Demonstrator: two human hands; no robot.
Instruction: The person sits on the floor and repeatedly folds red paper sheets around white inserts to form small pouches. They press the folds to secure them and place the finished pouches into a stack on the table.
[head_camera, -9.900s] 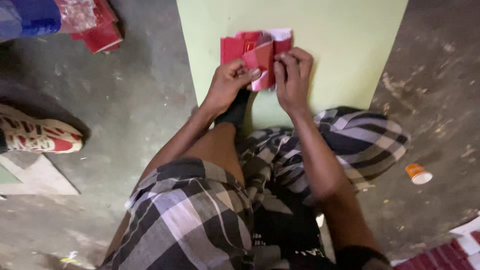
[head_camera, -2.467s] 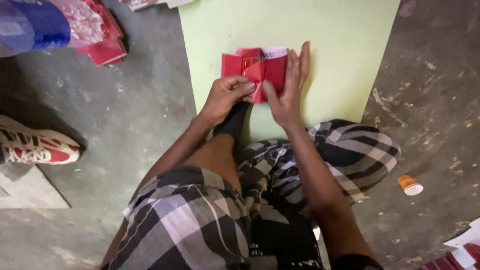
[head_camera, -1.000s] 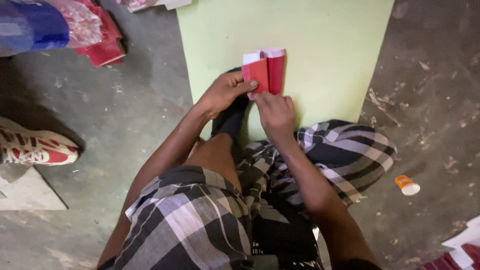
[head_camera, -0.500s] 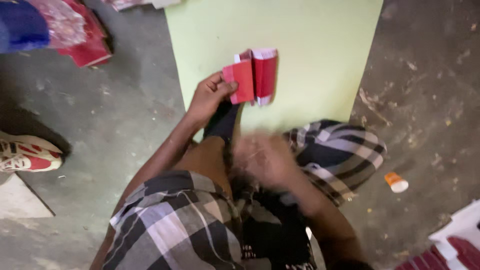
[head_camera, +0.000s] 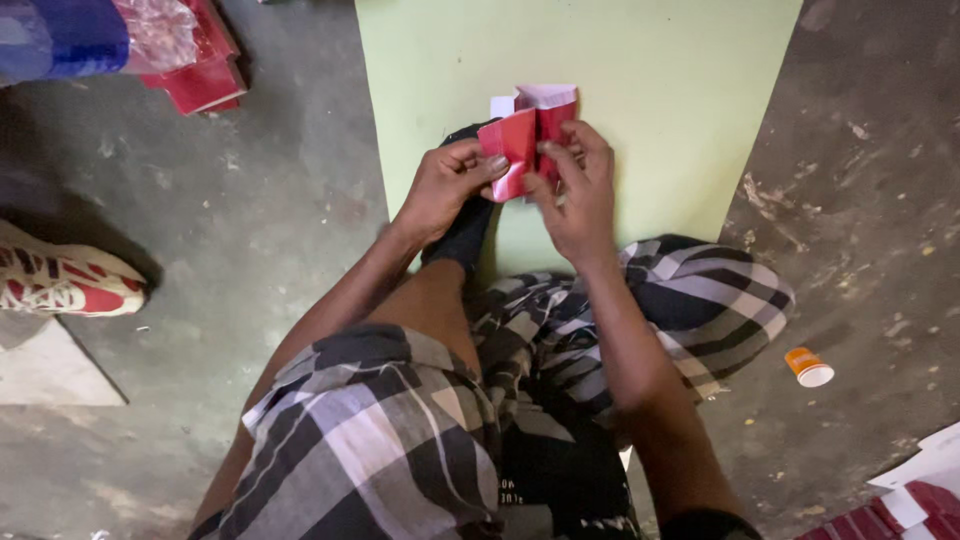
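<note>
We hold a folded red paper (head_camera: 525, 140) between both hands over the pale green sheet (head_camera: 650, 90) that lies on the concrete floor (head_camera: 280, 230). Our left hand (head_camera: 445, 185) pinches the paper's left edge, thumb on top and fingers curled beneath. Our right hand (head_camera: 575, 190) grips its right side, fingers closed over the red flap. The paper shows white along its upper edge and is lifted just above the green sheet, near the sheet's lower middle. Our checked shorts (head_camera: 400, 430) fill the space below the sheet. Right of the sheet, well apart, a small orange cap (head_camera: 808, 367) lies on the floor. Left of the sheet, a red and white shoe (head_camera: 60, 285) rests on the floor, and a stack of red paper (head_camera: 205, 80) sits beyond the sheet's upper left corner.
</note>
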